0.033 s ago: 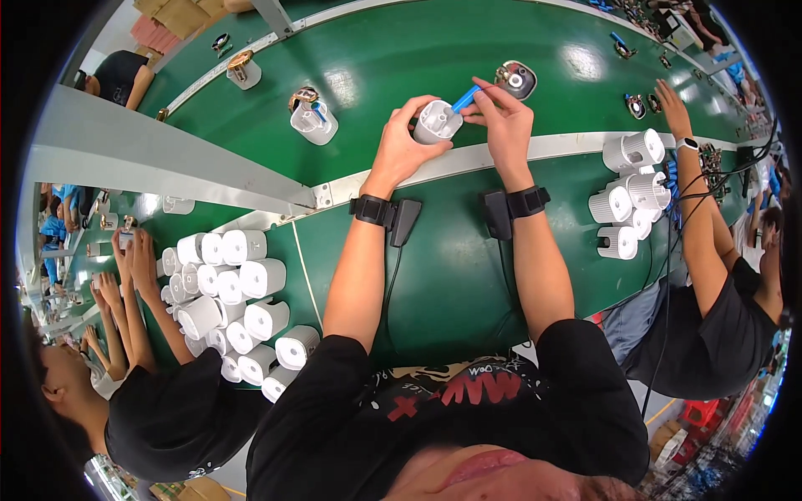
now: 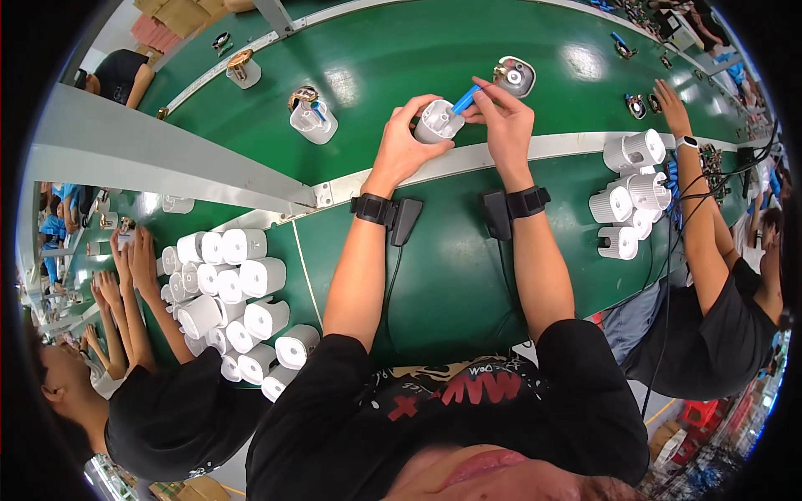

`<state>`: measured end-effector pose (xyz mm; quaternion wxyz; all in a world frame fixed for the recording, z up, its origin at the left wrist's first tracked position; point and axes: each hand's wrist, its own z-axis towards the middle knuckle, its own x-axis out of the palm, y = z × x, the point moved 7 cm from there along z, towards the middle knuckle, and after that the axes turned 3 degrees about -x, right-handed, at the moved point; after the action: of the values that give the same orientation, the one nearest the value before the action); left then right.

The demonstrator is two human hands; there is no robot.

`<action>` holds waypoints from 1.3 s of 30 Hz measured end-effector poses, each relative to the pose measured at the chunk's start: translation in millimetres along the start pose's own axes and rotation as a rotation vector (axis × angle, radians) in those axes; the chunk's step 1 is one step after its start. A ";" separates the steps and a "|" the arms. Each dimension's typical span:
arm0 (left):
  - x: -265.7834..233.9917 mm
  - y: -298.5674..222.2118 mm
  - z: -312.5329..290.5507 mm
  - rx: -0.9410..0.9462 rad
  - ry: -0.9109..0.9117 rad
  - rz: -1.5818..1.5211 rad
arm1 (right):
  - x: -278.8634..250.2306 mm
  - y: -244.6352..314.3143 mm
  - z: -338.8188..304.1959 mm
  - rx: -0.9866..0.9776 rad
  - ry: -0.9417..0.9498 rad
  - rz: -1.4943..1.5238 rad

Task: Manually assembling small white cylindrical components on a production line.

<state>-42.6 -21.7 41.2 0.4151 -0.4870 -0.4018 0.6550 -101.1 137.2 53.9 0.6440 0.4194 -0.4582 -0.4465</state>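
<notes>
My left hand [image 2: 404, 140] is wrapped round a white plastic housing [image 2: 433, 132], its open top tilted up toward me. Between the fingertips of my right hand [image 2: 506, 125] is a blue cylindrical battery [image 2: 464, 101], held at a slant. The battery's lower end is at the rim of the housing's opening; whether it reaches inside I cannot tell. Just beyond my right fingers lies a grey cap-like part [image 2: 515, 78] with a round white centre. To the left stands another white housing [image 2: 314, 125] with a blue battery and a copper-coloured assembly at its top.
White housings are stacked on the left [image 2: 242, 280] and right [image 2: 635, 188]. A pale metal rail [image 2: 568, 145] runs between the near table and the green work surface [image 2: 401, 50]. A grey post [image 2: 167, 150] slants across the left. Co-workers' arms [image 2: 702, 225] reach in at both sides.
</notes>
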 end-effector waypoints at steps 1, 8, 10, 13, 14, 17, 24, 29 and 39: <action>0.7 -1.3 -0.9 -0.004 -0.001 -0.001 | 1.5 1.5 -0.9 -0.032 0.022 -0.024; 2.2 -9.0 -1.3 0.054 -0.007 -0.003 | 1.4 15.1 -4.0 -0.242 0.015 -0.244; 2.3 -8.2 -1.3 0.054 -0.005 -0.010 | 1.9 18.4 -4.9 -0.262 0.014 -0.279; 2.3 -8.0 -1.4 0.057 -0.001 -0.025 | 5.5 33.1 -8.2 -0.418 -0.001 -0.456; 1.9 -8.5 -1.5 0.062 -0.004 -0.017 | 5.9 34.1 -8.3 -0.419 -0.002 -0.455; 1.5 -9.2 -1.6 0.073 -0.008 -0.002 | 6.2 38.2 -9.5 -0.442 -0.036 -0.517; 2.2 -8.0 -0.7 0.082 -0.020 -0.017 | 4.7 43.0 -12.0 -0.451 -0.061 -0.554; 5.2 -9.1 -1.3 0.103 -0.009 0.016 | 9.7 41.1 -14.4 -0.489 -0.010 -0.585; 4.3 1.5 0.5 0.054 0.011 -0.281 | 11.3 26.0 -9.1 -0.452 0.109 -0.620</action>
<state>-44.1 -18.2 38.6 0.5178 -0.4183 -0.4460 0.5983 -85.3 134.1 79.0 0.5782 0.4085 -0.1647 -0.6868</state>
